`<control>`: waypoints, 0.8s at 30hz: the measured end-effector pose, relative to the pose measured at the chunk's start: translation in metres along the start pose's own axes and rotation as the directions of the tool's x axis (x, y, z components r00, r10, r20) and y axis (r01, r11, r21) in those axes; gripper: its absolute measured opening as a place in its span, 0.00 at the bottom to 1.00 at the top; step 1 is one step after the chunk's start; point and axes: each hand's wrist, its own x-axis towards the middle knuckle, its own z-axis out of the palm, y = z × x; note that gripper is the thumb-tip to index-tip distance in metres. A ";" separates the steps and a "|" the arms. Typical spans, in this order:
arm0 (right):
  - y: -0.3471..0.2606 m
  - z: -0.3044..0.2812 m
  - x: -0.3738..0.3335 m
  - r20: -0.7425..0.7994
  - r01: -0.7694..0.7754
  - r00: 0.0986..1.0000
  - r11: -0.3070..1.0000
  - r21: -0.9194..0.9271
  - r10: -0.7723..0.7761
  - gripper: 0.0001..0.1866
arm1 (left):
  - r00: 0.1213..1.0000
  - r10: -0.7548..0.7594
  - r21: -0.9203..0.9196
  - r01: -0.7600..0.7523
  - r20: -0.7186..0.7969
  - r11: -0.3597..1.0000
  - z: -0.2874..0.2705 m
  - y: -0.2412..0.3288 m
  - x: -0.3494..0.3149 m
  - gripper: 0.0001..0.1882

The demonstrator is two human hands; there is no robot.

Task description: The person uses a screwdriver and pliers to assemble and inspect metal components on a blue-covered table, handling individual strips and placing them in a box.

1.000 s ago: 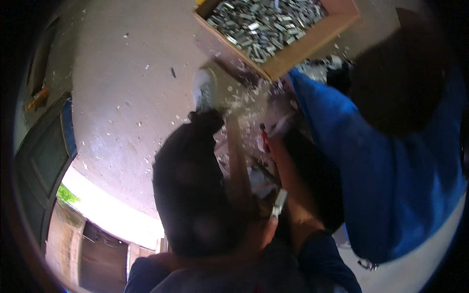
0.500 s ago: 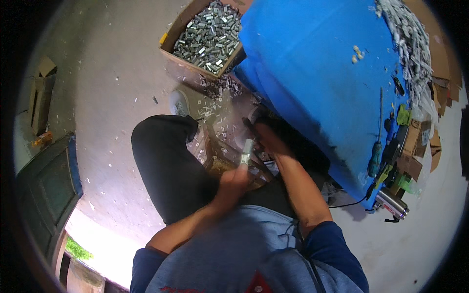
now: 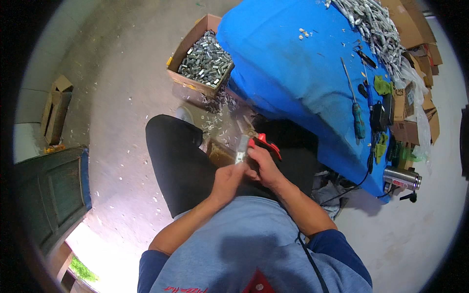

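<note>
My left hand (image 3: pixel 227 182) is closed around the lower end of a small silvery metal piece (image 3: pixel 242 144), which stands up from the fingers above my lap. Beside it, my right hand (image 3: pixel 263 167) grips red-handled pliers (image 3: pixel 266 142). The jaws point up and away from me, parted, with nothing seen between them. The hands almost meet, and the fingers of my right hand come close to the metal piece. Whether they touch it cannot be made out.
A cardboard box (image 3: pixel 196 87) of short metal pieces stands ahead on the floor, with white scraps scattered nearby. To the right, a blue-covered surface (image 3: pixel 288 73) carries a screwdriver (image 3: pixel 358 117), a pile of silvery strips (image 3: pixel 373 34) and a steel flask (image 3: pixel 401 177).
My right hand has come in toward my left, bringing the pliers next to the metal piece. The pliers, blurred and dark before, now show clearly. The whole view has shifted a little.
</note>
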 end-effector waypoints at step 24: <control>-0.144 -0.105 -0.075 0.115 -0.177 0.217 -0.155 -0.972 -0.969 0.13 | 0.989 0.088 0.456 -0.133 0.118 0.880 0.064 -0.007 -0.025 0.27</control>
